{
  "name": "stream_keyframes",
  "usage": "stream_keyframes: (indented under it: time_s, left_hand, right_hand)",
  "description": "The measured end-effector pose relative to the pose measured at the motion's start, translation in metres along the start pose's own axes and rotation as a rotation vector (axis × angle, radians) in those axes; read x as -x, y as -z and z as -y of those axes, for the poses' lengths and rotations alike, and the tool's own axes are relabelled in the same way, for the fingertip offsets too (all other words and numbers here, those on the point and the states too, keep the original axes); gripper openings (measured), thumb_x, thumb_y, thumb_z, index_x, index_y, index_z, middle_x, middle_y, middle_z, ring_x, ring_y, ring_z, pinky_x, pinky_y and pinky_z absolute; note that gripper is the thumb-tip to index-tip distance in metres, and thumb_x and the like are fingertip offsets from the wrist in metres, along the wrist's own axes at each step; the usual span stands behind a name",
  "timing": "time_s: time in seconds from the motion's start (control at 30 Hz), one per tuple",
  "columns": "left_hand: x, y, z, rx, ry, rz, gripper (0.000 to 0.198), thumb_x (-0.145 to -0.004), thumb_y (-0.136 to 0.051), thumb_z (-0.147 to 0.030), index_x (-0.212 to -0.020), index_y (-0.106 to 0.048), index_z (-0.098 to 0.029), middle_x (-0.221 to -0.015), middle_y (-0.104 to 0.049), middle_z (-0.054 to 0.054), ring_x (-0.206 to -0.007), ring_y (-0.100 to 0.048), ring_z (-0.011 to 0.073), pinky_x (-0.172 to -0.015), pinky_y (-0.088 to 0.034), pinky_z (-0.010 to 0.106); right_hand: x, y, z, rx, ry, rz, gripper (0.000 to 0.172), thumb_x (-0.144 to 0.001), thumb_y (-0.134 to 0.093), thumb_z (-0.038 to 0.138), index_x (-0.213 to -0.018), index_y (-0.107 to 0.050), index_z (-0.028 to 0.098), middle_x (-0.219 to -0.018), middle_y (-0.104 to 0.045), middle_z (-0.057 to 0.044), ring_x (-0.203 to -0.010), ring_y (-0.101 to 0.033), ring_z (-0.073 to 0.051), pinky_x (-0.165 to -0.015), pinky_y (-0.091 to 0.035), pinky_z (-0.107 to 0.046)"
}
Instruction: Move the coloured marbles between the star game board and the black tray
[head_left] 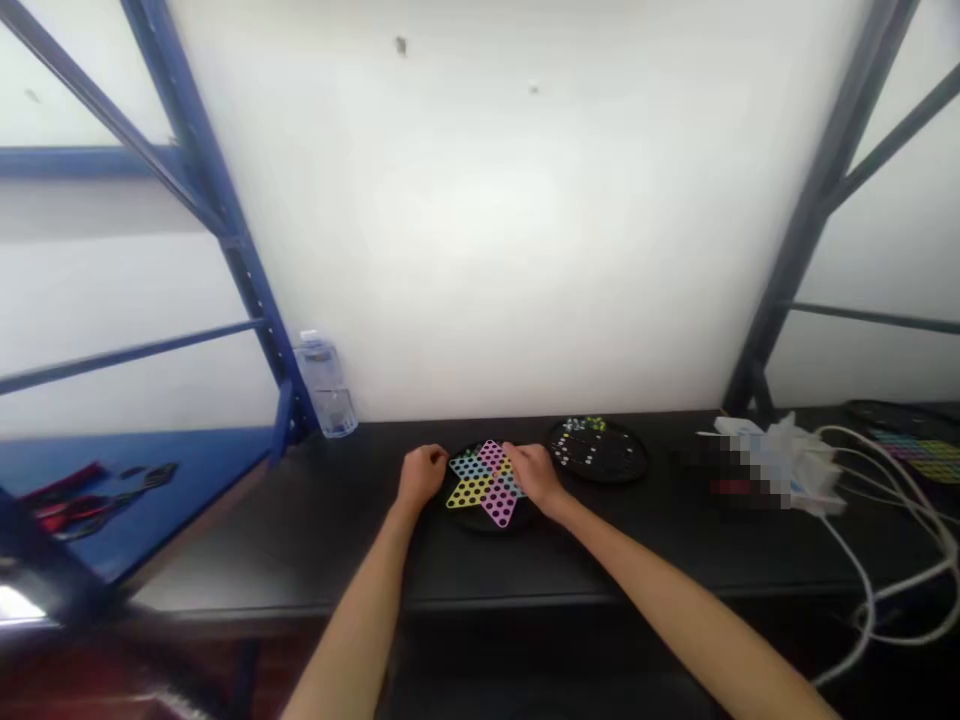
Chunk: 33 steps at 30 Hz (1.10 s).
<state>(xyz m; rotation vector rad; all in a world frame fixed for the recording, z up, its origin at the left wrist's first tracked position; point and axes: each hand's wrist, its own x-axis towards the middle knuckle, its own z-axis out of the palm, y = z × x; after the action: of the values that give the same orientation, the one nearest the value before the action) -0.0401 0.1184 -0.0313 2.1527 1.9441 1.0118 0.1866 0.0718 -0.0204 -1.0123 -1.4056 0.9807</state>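
Framing a star-shaped Chinese checkers board [486,483] from two sides

From the head camera, the board sits near the far edge of the surface [285,560], about midway along it, on a round black base [480,522]. Its perforated star plate shows pink, yellow, blue and green arms. The left hand [422,475] lies at the board's left side, its fingers [436,456] together and loosely curled. The right hand [529,476] lies over the plate's right arms, its fingers [514,456] together and bent downward. Whether either hand pinches anything cannot be told from this view. The plate looks thin, stiff and light, and could probably slip on its base; the base's round rim seems the safer place to take hold, with the hands opposite each other.

Just to the right lies a second round black board [611,462], holding small white and yellow-green marbles [585,425] bunched along its far side. Loose marbles like these would roll easily. Farther right are a pixelated white bundle [772,465], white cables [870,580] and another coloured board [911,455]. A clear water bottle [324,388] stands to the left, beside a blue rack upright [251,270].
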Motion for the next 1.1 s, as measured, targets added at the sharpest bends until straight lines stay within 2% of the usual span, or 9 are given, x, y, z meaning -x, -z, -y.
stream_keyframes:
  time_s: [0.07, 0.13, 0.33, 0.5, 0.67, 0.9, 1.1]
  left_hand:
    - [0.0, 0.0, 0.0, -0.004, -0.005, 0.004, 0.024, -0.079, -0.048, -0.019, -0.078, -0.073, -0.02, -0.084, -0.072, 0.004, -0.082, -0.063, 0.0179, -0.08, -0.044, 0.025]
    - [0.0, -0.001, 0.0, 0.001, -0.018, -0.002, 0.025, -0.078, -0.048, -0.019, -0.078, -0.073, -0.02, -0.084, -0.072, 0.004, -0.082, -0.063, 0.0179, -0.081, -0.044, 0.026]
    - [0.0, -0.001, 0.001, 0.001, -0.027, -0.008, 0.025, -0.078, -0.048, -0.019, -0.079, -0.073, -0.02, -0.085, -0.072, 0.004, -0.082, -0.063, 0.0179, -0.08, -0.044, 0.025]
    - [0.0, -0.002, 0.002, 0.002, -0.037, -0.002, 0.026, -0.078, -0.047, -0.018, -0.08, -0.073, -0.02, -0.086, -0.072, 0.005, -0.082, -0.063, 0.0175, -0.08, -0.044, 0.025]
    - [-0.001, -0.002, 0.002, -0.008, -0.039, -0.012, 0.025, -0.078, -0.047, -0.018, -0.078, -0.072, -0.02, -0.084, -0.072, 0.005, -0.081, -0.063, 0.0177, -0.079, -0.044, 0.025]
    - [-0.001, -0.002, 0.003, -0.007, -0.041, -0.011, 0.024, -0.078, -0.048, -0.019, -0.078, -0.072, -0.02, -0.083, -0.072, 0.004, -0.08, -0.063, 0.0181, -0.078, -0.044, 0.026]
    - [-0.002, -0.002, 0.004, -0.003, -0.064, -0.014, 0.025, -0.078, -0.047, -0.019, -0.077, -0.072, -0.02, -0.083, -0.072, 0.004, -0.08, -0.063, 0.0183, -0.078, -0.044, 0.026]
  right_hand:
    - [0.005, -0.005, 0.0, 0.244, 0.127, -0.025, 0.051, -0.084, -0.048, 0.047, -0.045, -0.029, 0.019, -0.044, -0.028, 0.004, -0.045, -0.029, -0.008, -0.047, -0.019, -0.024]
    - [0.009, -0.009, -0.001, 0.393, 0.207, -0.047, 0.052, -0.087, -0.044, 0.045, -0.045, -0.028, 0.018, -0.045, -0.029, 0.003, -0.046, -0.029, -0.009, -0.049, -0.018, -0.025]
    - [0.021, -0.014, -0.001, 0.611, 0.352, 0.055, 0.051, -0.092, -0.04, 0.042, -0.048, -0.039, 0.018, -0.047, -0.044, 0.0, -0.048, -0.035, -0.011, -0.053, -0.019, -0.026]
    - [0.031, -0.015, 0.003, 0.846, 0.463, 0.1, 0.046, -0.095, -0.036, 0.039, -0.057, -0.053, 0.019, -0.061, -0.059, -0.004, -0.056, -0.047, -0.014, -0.058, -0.024, -0.027]
    - [0.034, -0.017, 0.006, 0.925, 0.499, 0.096, 0.044, -0.097, -0.034, 0.038, -0.065, -0.059, 0.019, -0.07, -0.064, -0.006, -0.063, -0.053, -0.015, -0.061, -0.029, -0.026]
    - [0.037, -0.017, 0.014, 1.026, 0.397, 0.091, 0.045, -0.097, -0.032, 0.036, -0.07, -0.063, 0.018, -0.076, -0.067, -0.005, -0.069, -0.057, -0.013, -0.065, -0.031, -0.024]
    - [0.038, -0.016, 0.014, 1.059, 0.43, 0.06, 0.043, -0.097, -0.032, 0.034, -0.071, -0.062, 0.018, -0.078, -0.068, -0.003, -0.07, -0.057, -0.013, -0.063, -0.029, -0.025]
